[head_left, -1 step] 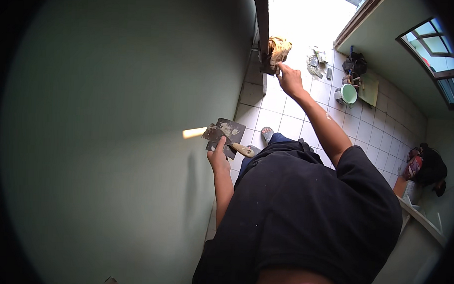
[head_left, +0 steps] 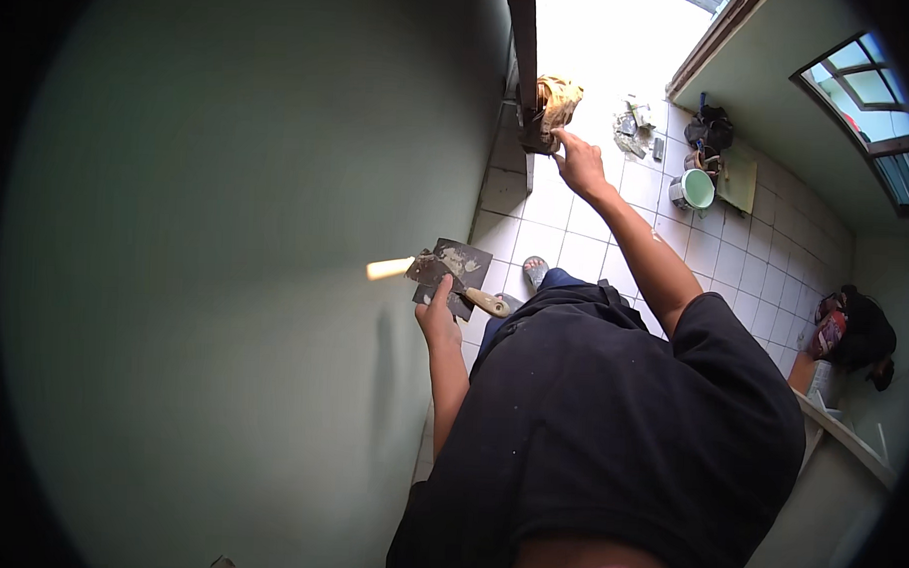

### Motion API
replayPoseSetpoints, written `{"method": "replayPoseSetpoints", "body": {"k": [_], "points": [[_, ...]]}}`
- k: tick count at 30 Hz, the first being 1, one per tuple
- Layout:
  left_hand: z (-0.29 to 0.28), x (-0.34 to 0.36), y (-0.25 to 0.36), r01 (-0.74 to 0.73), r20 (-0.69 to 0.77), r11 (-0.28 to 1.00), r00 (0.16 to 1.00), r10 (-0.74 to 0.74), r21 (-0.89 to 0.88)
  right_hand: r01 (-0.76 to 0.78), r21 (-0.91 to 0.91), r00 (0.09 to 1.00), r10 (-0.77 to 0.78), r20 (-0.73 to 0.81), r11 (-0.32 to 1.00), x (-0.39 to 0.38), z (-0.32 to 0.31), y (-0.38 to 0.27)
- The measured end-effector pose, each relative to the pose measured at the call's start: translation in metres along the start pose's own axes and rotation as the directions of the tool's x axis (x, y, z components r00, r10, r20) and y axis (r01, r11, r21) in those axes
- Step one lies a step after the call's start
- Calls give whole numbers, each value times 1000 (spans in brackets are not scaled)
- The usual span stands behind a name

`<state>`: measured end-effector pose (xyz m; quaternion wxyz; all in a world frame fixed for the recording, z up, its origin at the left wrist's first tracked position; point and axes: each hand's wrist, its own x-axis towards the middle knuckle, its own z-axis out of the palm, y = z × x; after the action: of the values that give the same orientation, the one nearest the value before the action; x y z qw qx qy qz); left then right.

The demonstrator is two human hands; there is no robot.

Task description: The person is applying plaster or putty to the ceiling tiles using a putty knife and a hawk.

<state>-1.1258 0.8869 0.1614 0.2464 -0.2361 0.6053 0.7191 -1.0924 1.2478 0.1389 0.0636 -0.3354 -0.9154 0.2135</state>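
Beside a green wall [head_left: 225, 256] that fills the nine o'clock side, I hold a dark square plate [head_left: 464, 257], smeared with pale filler, at the centre of the dial. My left hand [head_left: 439, 319] is closed around it, thumb pressed over a putty knife [head_left: 487, 301] whose wooden grip points to four o'clock. A pale, brightly lit handle [head_left: 389, 269] juts out toward nine; I cannot tell which tool it belongs to. My right hand [head_left: 581, 166] is stretched out between one and two o'clock, index finger and thumb toward a crumpled yellow-brown cloth [head_left: 559, 97] at one o'clock, beside a dark wooden frame [head_left: 524, 46]. Whether those fingers pinch it or only hover near, I cannot tell. My sandalled foot [head_left: 535, 272] stands on white floor tiles [head_left: 587, 219] at three o'clock, near the plate; my black shirt [head_left: 630, 420] spreads below, past four. Farther out, rubble [head_left: 632, 130] lies at half past one, a bucket [head_left: 693, 189], pale green inside, stands at two beside a flat yellowish board [head_left: 739, 184], and a barred window [head_left: 872, 93] is set in the far wall beyond.
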Motion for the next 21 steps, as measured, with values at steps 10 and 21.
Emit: {"method": "replayPoseSetpoints", "body": {"k": [10, 21], "points": [[-6, 4, -4, -98, 86, 995, 991, 98, -11, -387, 242, 892, 427, -145, 890, 63, -27, -2], [-12, 5, -6, -159, 114, 985, 982, 151, 63, -404, 630, 872, 487, 47, 663, 102, -45, 1]]}}
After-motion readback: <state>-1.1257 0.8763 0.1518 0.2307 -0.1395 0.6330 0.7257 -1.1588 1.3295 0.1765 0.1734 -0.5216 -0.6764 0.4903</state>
